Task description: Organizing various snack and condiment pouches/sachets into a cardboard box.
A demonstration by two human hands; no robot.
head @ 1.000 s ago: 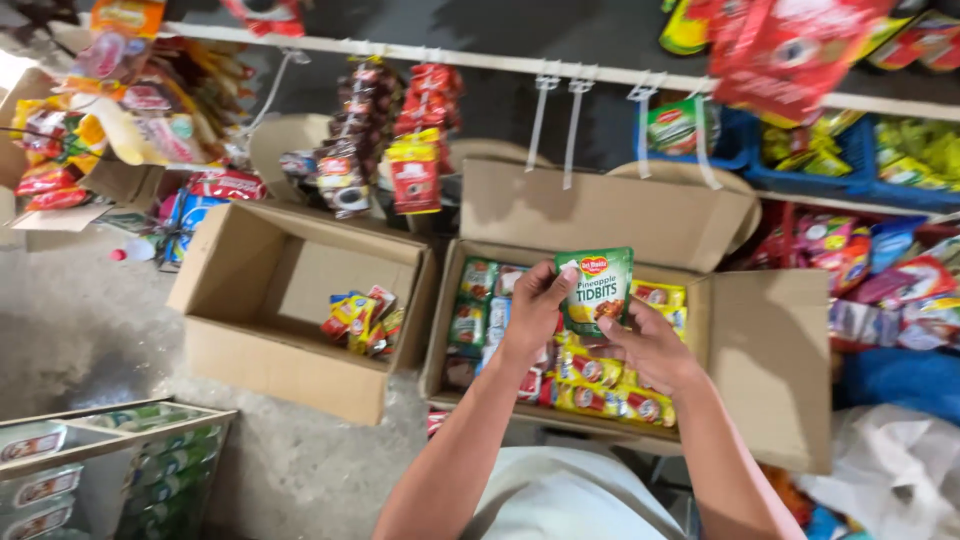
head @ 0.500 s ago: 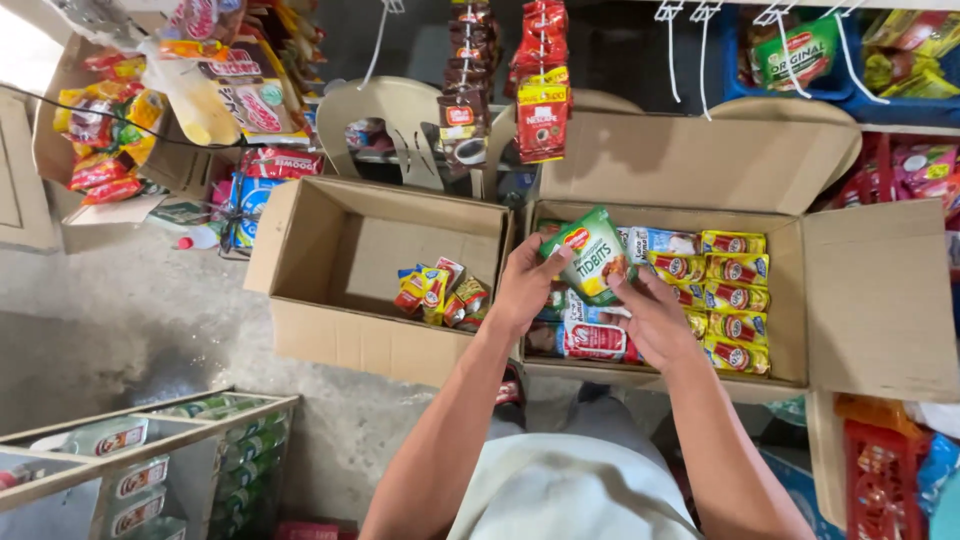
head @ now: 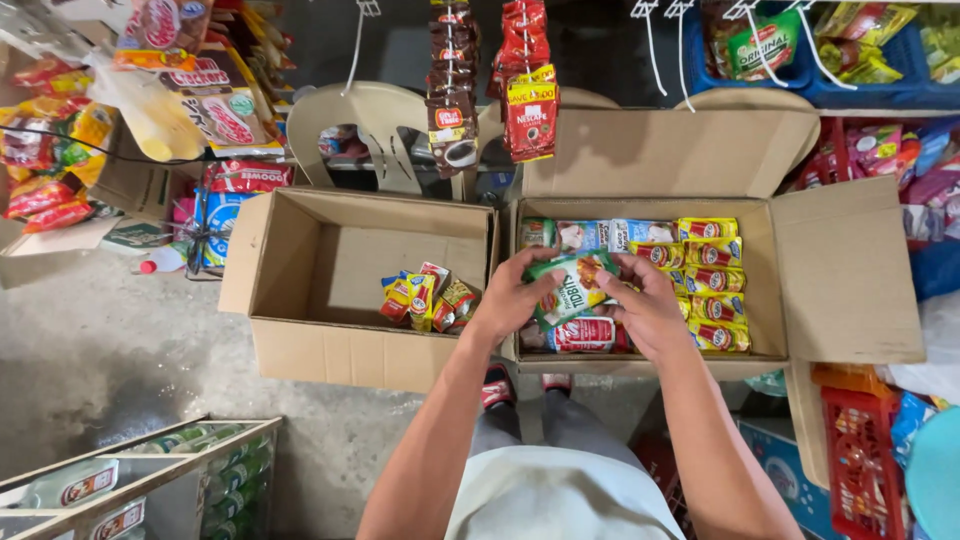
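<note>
Both my hands hold a green and white snack packet (head: 567, 285) low over the right cardboard box (head: 790, 250). My left hand (head: 510, 298) grips its left edge and my right hand (head: 645, 305) grips its right edge. Inside that box lie rows of yellow and red sachets (head: 712, 290), pale packets along the back and a red packet (head: 585, 335) at the front. The left cardboard box (head: 330, 350) stands open beside it, holding a small pile of yellow and red sachets (head: 430, 298) in its right corner.
Strips of hanging sachets (head: 520, 90) dangle above the boxes in front of two beige plastic chairs (head: 375, 130). Packaged goods crowd the left wall and blue bins at top right. A rack of bottles (head: 130, 480) stands at lower left, a red crate (head: 860, 450) at lower right.
My hands have lowered the green packet from above the right box down toward its contents. The view has shifted and come closer, so both boxes appear larger.
</note>
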